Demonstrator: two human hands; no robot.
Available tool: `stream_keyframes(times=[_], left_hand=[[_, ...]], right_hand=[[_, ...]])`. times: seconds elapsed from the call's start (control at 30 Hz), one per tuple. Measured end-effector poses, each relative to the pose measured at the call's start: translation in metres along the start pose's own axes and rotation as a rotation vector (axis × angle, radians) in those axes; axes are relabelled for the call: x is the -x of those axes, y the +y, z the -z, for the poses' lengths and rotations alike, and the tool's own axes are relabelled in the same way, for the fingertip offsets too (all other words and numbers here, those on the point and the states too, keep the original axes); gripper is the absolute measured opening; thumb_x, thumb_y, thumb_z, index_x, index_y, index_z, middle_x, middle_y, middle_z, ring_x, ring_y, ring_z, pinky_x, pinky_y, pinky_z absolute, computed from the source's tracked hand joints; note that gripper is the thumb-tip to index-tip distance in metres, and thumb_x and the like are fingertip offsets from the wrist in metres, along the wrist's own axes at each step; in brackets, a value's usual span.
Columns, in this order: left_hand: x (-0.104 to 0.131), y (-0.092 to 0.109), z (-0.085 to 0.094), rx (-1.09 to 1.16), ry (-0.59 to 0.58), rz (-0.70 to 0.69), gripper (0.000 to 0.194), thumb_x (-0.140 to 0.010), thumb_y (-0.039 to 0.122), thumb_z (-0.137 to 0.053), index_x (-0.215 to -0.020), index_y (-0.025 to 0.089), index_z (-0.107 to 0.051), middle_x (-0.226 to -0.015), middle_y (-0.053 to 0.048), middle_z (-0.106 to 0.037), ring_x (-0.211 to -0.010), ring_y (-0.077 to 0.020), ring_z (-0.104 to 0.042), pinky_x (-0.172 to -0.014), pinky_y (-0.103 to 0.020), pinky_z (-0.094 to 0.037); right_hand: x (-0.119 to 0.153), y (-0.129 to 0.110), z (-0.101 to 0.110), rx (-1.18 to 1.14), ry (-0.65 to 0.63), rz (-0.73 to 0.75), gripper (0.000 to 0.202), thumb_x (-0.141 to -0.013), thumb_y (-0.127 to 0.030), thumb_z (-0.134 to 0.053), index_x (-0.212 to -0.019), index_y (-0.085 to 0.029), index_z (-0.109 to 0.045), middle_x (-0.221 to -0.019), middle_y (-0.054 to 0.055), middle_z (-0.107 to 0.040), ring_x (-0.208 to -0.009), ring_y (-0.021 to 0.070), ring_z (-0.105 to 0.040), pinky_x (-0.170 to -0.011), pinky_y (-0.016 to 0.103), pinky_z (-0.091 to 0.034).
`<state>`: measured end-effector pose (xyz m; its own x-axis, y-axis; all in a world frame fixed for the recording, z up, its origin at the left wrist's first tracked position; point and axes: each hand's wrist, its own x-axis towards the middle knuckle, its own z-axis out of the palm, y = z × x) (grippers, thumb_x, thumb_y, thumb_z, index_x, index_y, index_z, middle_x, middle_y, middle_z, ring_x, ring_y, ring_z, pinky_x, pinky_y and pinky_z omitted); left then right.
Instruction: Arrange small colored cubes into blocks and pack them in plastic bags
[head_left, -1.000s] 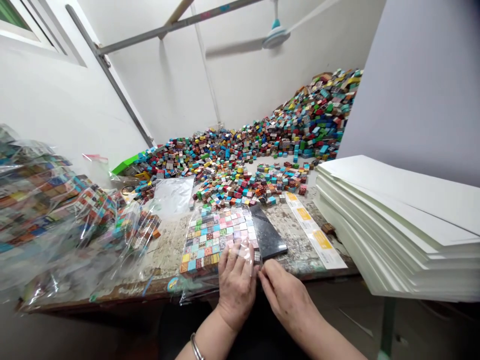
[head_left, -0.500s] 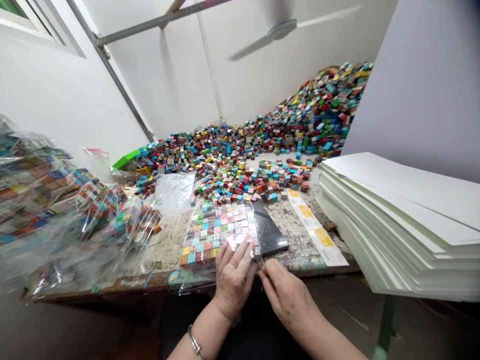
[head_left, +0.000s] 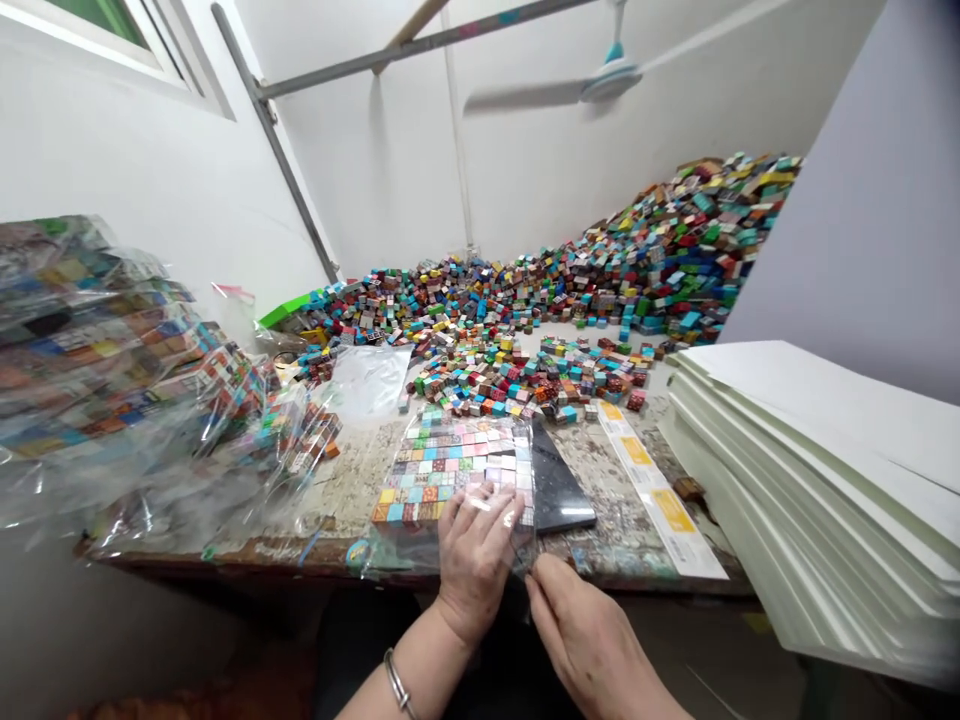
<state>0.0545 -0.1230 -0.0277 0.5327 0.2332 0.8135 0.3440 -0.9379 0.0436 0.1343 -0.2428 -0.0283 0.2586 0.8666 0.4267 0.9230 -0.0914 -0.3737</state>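
Grip closed, the right hand [head_left: 589,630] pinches the near right corner of the bag [head_left: 405,553]; the left hand [head_left: 476,560], fingers extended, steadies the bagged blocks [head_left: 442,466] at the worktop's [head_left: 365,455] near edge.

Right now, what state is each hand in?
Left hand: open, fingers spread on the bag of small blocks.
Right hand: fingers curled closed near the bag's corner; any grip cannot be told.
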Motion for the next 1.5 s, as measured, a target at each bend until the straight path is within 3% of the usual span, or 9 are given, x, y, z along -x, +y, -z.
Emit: stream_keyframes(times=[0.2,0.37,0.47,0.6,0.67,0.8,1.13,1.33,1.5], left_hand=[[0.008,-0.002,0.01,-0.026,-0.053,-0.014,0.033,-0.083,0.016,-0.051,-0.117,0.015,-0.053,-0.116,-0.007,-0.061,-0.115,-0.0203,-0.05,-0.1,-0.038,-0.031],[0.01,0.001,0.022,-0.021,-0.047,0.005,0.032,-0.083,0.016,-0.05,-0.116,0.014,-0.053,-0.118,-0.008,-0.06,-0.116,-0.0213,-0.048,-0.099,-0.039,-0.034],[0.012,0.003,0.027,0.009,-0.028,0.003,0.031,-0.082,0.015,-0.053,-0.113,0.015,-0.055,-0.112,-0.007,-0.063,-0.114,-0.0205,-0.05,-0.097,-0.039,-0.036],[0.012,0.006,0.03,0.031,-0.005,0.026,0.029,-0.082,0.014,-0.053,-0.11,0.017,-0.057,-0.109,-0.005,-0.065,-0.11,-0.02,-0.053,-0.094,-0.037,-0.039],[0.011,0.006,0.028,0.026,-0.008,0.024,0.029,-0.082,0.015,-0.052,-0.111,0.016,-0.056,-0.11,-0.006,-0.064,-0.111,-0.0205,-0.052,-0.094,-0.038,-0.04],[0.008,0.005,0.022,-0.022,-0.035,0.015,0.03,-0.083,0.018,-0.051,-0.112,0.014,-0.055,-0.114,-0.006,-0.062,-0.114,-0.0213,-0.05,-0.096,-0.039,-0.039],[0.013,-0.001,0.002,-0.052,-0.004,0.063,0.033,-0.084,0.028,-0.052,-0.116,0.017,-0.054,-0.119,-0.002,-0.059,-0.114,-0.0199,-0.049,-0.099,-0.036,-0.033],[0.013,-0.001,-0.002,-0.063,0.022,0.057,0.032,-0.084,0.025,-0.053,-0.115,0.018,-0.055,-0.116,-0.001,-0.061,-0.111,-0.0178,-0.051,-0.098,-0.034,-0.033],[0.011,-0.003,0.003,-0.034,-0.004,0.05,0.032,-0.085,0.022,-0.049,-0.117,0.018,-0.054,-0.12,-0.001,-0.058,-0.113,-0.0181,-0.05,-0.098,-0.034,-0.033]], right_hand=[[0.003,0.002,0.012,-0.121,-0.069,-0.017,0.02,-0.086,-0.029,-0.043,-0.067,-0.023,-0.037,-0.061,-0.002,-0.05,-0.052,0.0121,-0.049,-0.048,0.024,-0.037],[-0.009,0.011,0.034,-0.339,-0.15,-0.093,0.017,-0.084,-0.04,-0.046,-0.086,-0.022,-0.048,-0.076,0.001,-0.057,-0.068,0.014,-0.056,-0.061,0.025,-0.047],[-0.041,0.027,0.042,-0.38,-0.043,-0.195,0.027,-0.088,-0.04,-0.034,-0.097,-0.022,-0.053,-0.095,0.006,-0.061,-0.089,0.0181,-0.057,-0.078,0.032,-0.047],[-0.103,0.055,0.036,-0.354,-0.006,-0.278,0.04,-0.086,-0.038,-0.03,-0.109,-0.015,-0.055,-0.118,0.013,-0.057,-0.111,0.0235,-0.049,-0.096,0.042,-0.036],[-0.131,0.066,0.028,-0.348,-0.031,-0.261,0.042,-0.086,-0.036,-0.03,-0.109,-0.013,-0.056,-0.12,0.014,-0.056,-0.113,0.0232,-0.048,-0.099,0.041,-0.033],[-0.165,0.075,0.015,-0.333,-0.102,-0.234,0.038,-0.085,-0.033,-0.031,-0.095,-0.017,-0.063,-0.105,0.01,-0.065,-0.1,0.0218,-0.057,-0.089,0.036,-0.04],[-0.165,0.077,0.008,-0.246,-0.149,-0.239,0.035,-0.082,-0.038,-0.035,-0.067,-0.019,-0.06,-0.075,0.006,-0.063,-0.075,0.0205,-0.057,-0.07,0.031,-0.042],[-0.161,0.072,0.009,-0.244,-0.172,-0.271,0.03,-0.081,-0.034,-0.037,-0.077,-0.022,-0.063,-0.084,0.004,-0.067,-0.081,0.0202,-0.06,-0.073,0.031,-0.042],[-0.16,0.07,0.009,-0.259,-0.195,-0.277,0.024,-0.078,-0.036,-0.042,-0.08,-0.021,-0.062,-0.08,0.002,-0.068,-0.075,0.0186,-0.061,-0.066,0.028,-0.044]])
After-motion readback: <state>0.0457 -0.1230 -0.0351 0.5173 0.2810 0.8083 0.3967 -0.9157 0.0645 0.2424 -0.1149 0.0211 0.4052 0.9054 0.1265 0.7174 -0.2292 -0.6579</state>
